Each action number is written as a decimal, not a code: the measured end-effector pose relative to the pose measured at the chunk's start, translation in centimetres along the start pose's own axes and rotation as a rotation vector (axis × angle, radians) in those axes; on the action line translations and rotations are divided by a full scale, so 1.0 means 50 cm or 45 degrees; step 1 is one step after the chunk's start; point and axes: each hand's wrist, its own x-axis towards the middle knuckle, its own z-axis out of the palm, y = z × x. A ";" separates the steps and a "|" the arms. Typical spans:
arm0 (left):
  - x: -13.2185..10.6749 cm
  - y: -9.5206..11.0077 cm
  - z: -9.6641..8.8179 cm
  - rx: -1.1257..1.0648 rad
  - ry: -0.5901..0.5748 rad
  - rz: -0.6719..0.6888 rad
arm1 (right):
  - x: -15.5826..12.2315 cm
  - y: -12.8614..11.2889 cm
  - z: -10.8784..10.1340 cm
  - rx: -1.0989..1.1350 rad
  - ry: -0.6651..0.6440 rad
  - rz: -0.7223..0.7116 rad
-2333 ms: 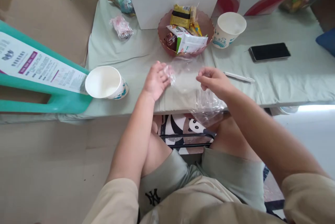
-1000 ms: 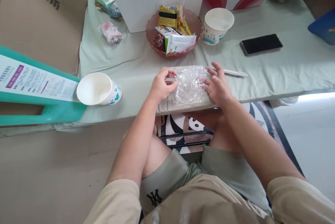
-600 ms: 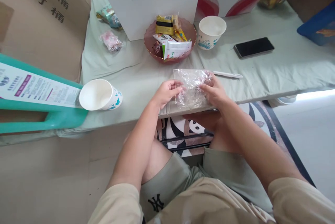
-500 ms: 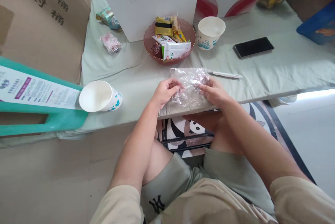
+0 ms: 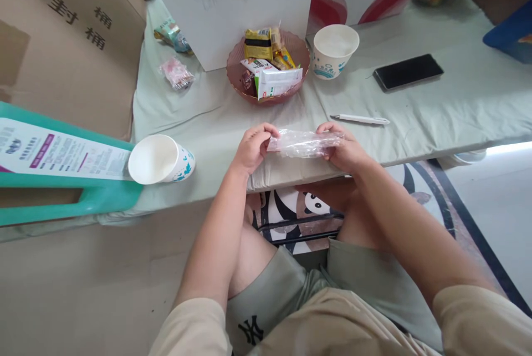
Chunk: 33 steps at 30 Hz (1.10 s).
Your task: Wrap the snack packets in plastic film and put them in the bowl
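Pinching both ends works nicely: your left hand (image 5: 252, 149) grips the clear plastic (image 5: 302, 143) at its 9 o'clock end, your right hand (image 5: 344, 149) at 3. I'd go for light, even tension so those slippery folds lie flat. It's thin, shiny, crinkly film bunched into a long strip above the wrinkled cloth (image 5: 216, 128), fluted pink bowl (image 5: 235, 69) at its 11 o'clock, slim white pen (image 5: 359, 120) at 2.

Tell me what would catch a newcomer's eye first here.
The crinkled clear plastic film held between the left hand and the right hand, near the front edge of the pale green cloth, would likely draw the eye first. Next come the scalloped translucent pink bowl of wrapped snacks beyond the film, and the bright green plastic piece with a white printed label at the picture's left edge.
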 end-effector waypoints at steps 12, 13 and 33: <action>0.020 -0.034 -0.009 0.407 0.237 0.299 | 0.001 -0.019 0.019 0.003 0.058 0.105; 0.018 -0.035 -0.009 0.508 0.319 0.347 | 0.000 -0.022 0.026 -0.122 0.054 0.125; -0.010 -0.024 0.050 0.430 -0.133 0.183 | -0.048 -0.038 0.110 -0.471 0.370 -0.340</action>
